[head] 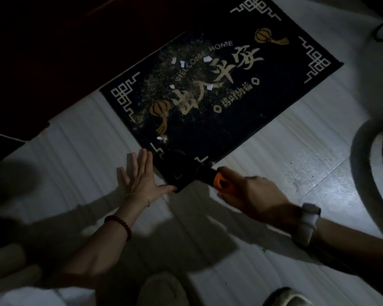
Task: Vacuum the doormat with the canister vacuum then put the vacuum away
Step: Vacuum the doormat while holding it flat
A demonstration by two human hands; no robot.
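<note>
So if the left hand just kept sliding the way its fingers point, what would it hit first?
The left hand lies flat on the floor, fingers pointing up-frame. It would likely meet the doormat edge almost at once; the black vacuum nozzle sits just beside it.

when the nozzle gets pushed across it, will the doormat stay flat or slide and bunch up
The doormat looks thin and floppy on smooth floor tiles, so it will probably slide. The left hand is pressed flat at its corner, likely pinning it while the right hand steers the nozzle.

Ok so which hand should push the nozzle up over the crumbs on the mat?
Right. The right hand already grips the orange handle behind the nozzle. The left hand lies flat and open at the doormat corner, probably steadying it.
</note>
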